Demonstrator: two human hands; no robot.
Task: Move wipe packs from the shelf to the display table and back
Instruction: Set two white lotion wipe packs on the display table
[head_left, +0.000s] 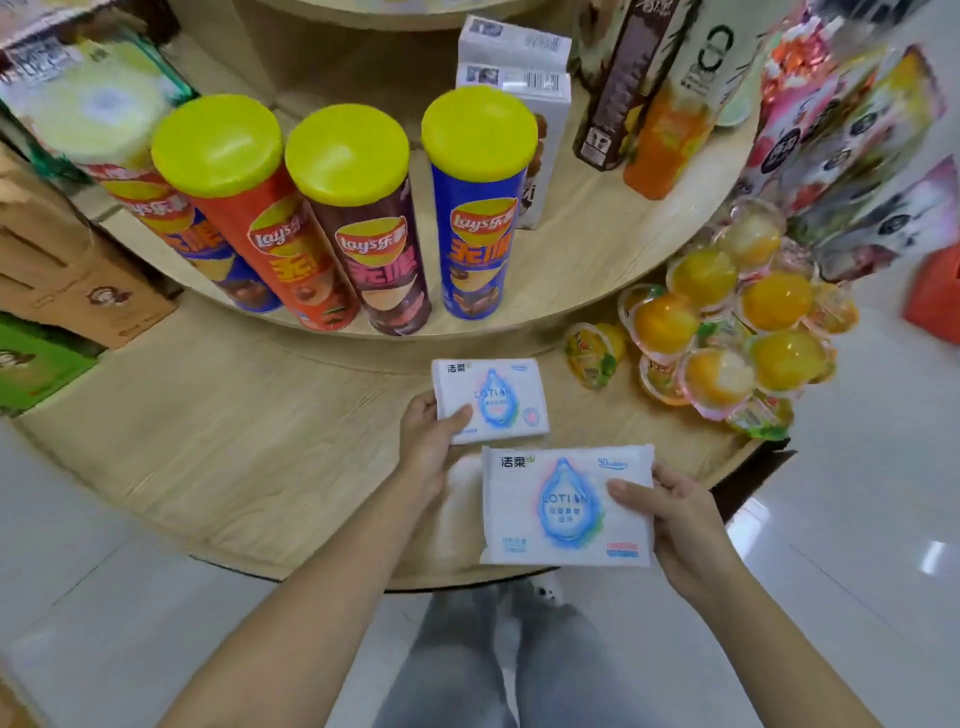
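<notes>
Left hand (434, 434) grasps smaller wipe pack (491, 400), right hand (675, 519) grasps larger wipe pack (566, 506), both low over round display table (260, 441); apparently mid-transfer, neither released, direction unclear, return trip likely remaining

Glossy white tile floor (857, 519), light glare (935, 556) at right. Round two-tier display table (234, 441), pale wood grain. Upper tier (597, 249): chip cans (343, 218) with yellow lids, drink cartons (623, 93), orange bottle (665, 140). Lower tier: jelly cups (727, 332) piled right, brown boxes (78, 291) and green box (36, 364) left. Pouches (857, 156) far right, blurred.
</notes>
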